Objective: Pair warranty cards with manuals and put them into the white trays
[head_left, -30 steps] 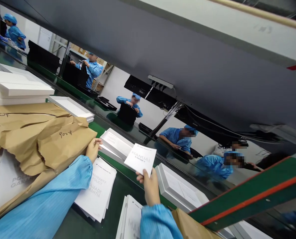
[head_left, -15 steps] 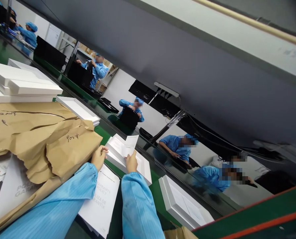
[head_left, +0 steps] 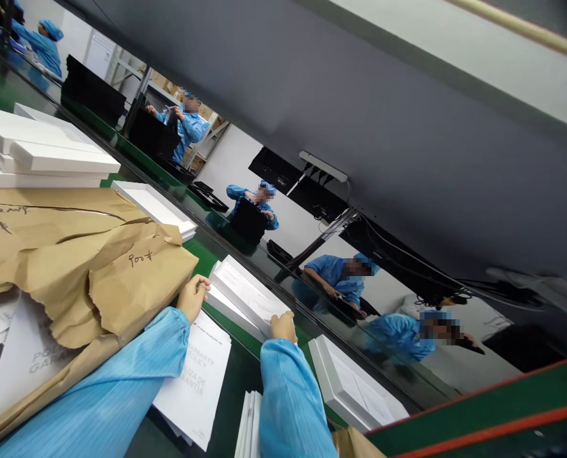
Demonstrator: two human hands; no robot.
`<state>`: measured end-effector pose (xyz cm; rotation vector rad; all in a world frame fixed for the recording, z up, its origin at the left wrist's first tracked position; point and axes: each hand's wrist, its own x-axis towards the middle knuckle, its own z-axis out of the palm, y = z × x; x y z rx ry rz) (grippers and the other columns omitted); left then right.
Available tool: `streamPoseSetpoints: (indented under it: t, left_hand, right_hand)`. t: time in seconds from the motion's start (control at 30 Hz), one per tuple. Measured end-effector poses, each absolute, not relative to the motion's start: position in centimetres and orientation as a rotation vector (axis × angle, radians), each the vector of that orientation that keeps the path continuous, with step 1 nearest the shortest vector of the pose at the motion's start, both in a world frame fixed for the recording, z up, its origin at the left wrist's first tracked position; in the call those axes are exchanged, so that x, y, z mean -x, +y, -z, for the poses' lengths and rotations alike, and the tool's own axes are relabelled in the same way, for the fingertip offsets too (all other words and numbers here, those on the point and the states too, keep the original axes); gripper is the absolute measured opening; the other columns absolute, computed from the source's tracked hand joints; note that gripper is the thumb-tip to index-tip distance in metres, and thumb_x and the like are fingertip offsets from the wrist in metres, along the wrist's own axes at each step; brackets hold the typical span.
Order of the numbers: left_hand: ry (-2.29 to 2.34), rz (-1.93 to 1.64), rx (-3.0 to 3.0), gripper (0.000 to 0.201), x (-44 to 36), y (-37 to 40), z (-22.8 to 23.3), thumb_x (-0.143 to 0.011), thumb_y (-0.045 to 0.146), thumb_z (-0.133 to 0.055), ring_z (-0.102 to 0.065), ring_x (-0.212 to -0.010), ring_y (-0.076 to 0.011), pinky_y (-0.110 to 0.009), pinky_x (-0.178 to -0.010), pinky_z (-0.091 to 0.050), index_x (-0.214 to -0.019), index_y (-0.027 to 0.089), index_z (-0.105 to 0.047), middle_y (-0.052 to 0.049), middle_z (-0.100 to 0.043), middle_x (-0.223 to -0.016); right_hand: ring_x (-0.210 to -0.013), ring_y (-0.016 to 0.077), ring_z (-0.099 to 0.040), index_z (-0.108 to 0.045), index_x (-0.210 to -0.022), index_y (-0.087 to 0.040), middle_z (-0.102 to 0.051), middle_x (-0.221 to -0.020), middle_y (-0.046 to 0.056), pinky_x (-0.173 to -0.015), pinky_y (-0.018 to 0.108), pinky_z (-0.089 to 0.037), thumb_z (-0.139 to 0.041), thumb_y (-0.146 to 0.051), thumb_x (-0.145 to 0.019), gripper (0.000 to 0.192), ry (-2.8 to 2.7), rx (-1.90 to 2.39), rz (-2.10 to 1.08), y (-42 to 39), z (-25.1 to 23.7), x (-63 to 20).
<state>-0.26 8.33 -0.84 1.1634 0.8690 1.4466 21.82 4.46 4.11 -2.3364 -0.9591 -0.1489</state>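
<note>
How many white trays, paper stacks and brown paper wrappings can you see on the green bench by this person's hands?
White trays lying singly on the belt: 3, at the hands, further right, further back
Stacks of white booklets: 2, warranty, manuals
Brown paper wrappings: 1
Total: 6

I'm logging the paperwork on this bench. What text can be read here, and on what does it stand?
"900" and a further mark, handwritten: brown paper.
"...ARRANTY POLICY" and "...LIZA DE ...ARANTIA", partly hidden by the sleeve: booklet stack.
"POL... GAR...", cut off: sheet under the brown paper.
Handwriting at the far left edge: unreadable.
Print on the white tray's sheet: too small.
</note>
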Motion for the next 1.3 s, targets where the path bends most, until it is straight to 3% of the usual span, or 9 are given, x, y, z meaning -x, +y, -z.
streamPoseSetpoints:
  t: [0.07,0.13,0.33,0.6,0.8,0.97,1.13,1.23,1.3]
  left_hand:
    - [0.875,-1.438,-1.165,0.013,0.3,8.3,0.8,-0.069,0.02,-0.036,-0.049,-0.048,-0.0079,-0.022,-0.054,-0.038,-0.07,0.017,-0.048,0.001,-0.054,-0.067]
    - [0.879,-1.437,-1.174,0.013,0.3,8.2,0.7,-0.069,0.02,-0.036,-0.048,-0.047,-0.0078,-0.022,-0.054,-0.038,-0.069,0.017,-0.048,0.001,-0.054,-0.066]
    - [0.877,-1.451,-1.209,0.013,0.4,8.2,0.7,-0.069,0.02,-0.035,-0.047,-0.047,-0.0074,-0.021,-0.053,-0.038,-0.069,0.017,-0.047,0.001,-0.053,-0.064]
    - [0.899,-1.415,-1.288,0.014,0.2,8.4,1.0,-0.07,0.021,-0.033,-0.048,-0.049,-0.0074,-0.021,-0.052,-0.038,-0.073,0.016,-0.046,0.0,-0.053,-0.065]
    - [0.937,-1.34,-1.516,0.012,1.3,7.5,-0.8,-0.069,0.022,-0.039,-0.05,-0.054,-0.0083,-0.022,-0.057,-0.038,-0.076,0.019,-0.048,0.002,-0.054,-0.07]
    - [1.149,-1.068,-2.136,0.021,4.0,4.2,-3.0,-0.073,0.027,-0.037,-0.054,-0.068,-0.0133,-0.026,-0.062,-0.04,-0.087,0.021,-0.051,-0.002,-0.055,-0.089]
    - [1.57,-0.569,-2.539,0.028,3.3,-2.3,-1.5,-0.074,0.019,-0.039,-0.044,-0.098,-0.0308,-0.05,-0.083,-0.024,-0.095,0.011,-0.054,-0.017,-0.051,-0.103]
    - [1.494,-0.558,-2.59,0.036,1.5,-4.9,0.3,-0.076,0.015,-0.034,-0.029,-0.111,-0.0345,-0.054,-0.083,-0.021,-0.111,0.016,-0.044,-0.018,-0.036,-0.121]
    - [1.339,-0.622,-2.59,0.038,0.8,-5.3,1.0,-0.075,0.015,-0.035,-0.028,-0.112,-0.032,-0.05,-0.084,-0.024,-0.112,0.018,-0.042,-0.016,-0.034,-0.123]
  right_hand:
    - [-0.105,0.0341,-0.033,-0.041,-0.103,-0.005,-0.046,-0.104,0.026,-0.078,0.054,-0.018,-0.043,-0.013,-0.068,0.036,-0.985,2.421,0.263,3.8,-3.8,-21.9]
    - [-0.111,0.0316,-0.024,-0.044,-0.103,-0.01,-0.038,-0.114,0.022,-0.081,0.055,-0.012,-0.041,-0.018,-0.072,0.031,-1.073,2.461,0.308,3.5,-3.4,-21.7]
    - [-0.089,0.0283,-0.048,-0.059,-0.085,-0.022,-0.057,-0.093,0.009,-0.078,0.059,-0.014,-0.031,-0.042,-0.078,0.035,-1.327,2.566,0.001,3.4,-3.0,-22.6]
    - [-0.102,0.0279,-0.039,-0.055,-0.094,-0.021,-0.05,-0.107,0.01,-0.081,0.06,-0.009,-0.03,-0.033,-0.079,0.031,-1.517,2.534,0.026,0.0,-5.0,-21.8]
    - [-0.102,0.0174,-0.04,-0.048,-0.102,-0.021,-0.05,-0.108,0.003,-0.087,0.036,-0.027,-0.038,-0.028,-0.077,0.028,-1.827,2.269,-0.003,-6.9,-6.2,-16.3]
    - [-0.099,0.0188,-0.042,-0.048,-0.102,-0.018,-0.051,-0.104,0.006,-0.087,0.036,-0.031,-0.038,-0.025,-0.076,0.028,-1.948,1.84,-0.149,-12.3,-2.8,-10.6]
    - [-0.096,0.0198,-0.045,-0.032,-0.115,-0.016,-0.043,-0.112,0.012,-0.081,0.037,-0.038,-0.04,-0.031,-0.074,0.045,-1.4,1.564,-0.612,-12.1,0.5,-8.5]
    - [-0.09,0.018,-0.05,-0.019,-0.119,-0.018,-0.042,-0.111,0.011,-0.071,0.033,-0.044,-0.046,-0.032,-0.071,0.057,-0.928,1.388,-0.84,-11.3,0.9,-9.1]
    - [-0.087,0.0177,-0.051,-0.023,-0.117,-0.018,-0.048,-0.104,0.009,-0.069,0.031,-0.044,-0.052,-0.029,-0.067,0.059,-0.747,1.294,-0.902,-11.1,0.7,-9.6]
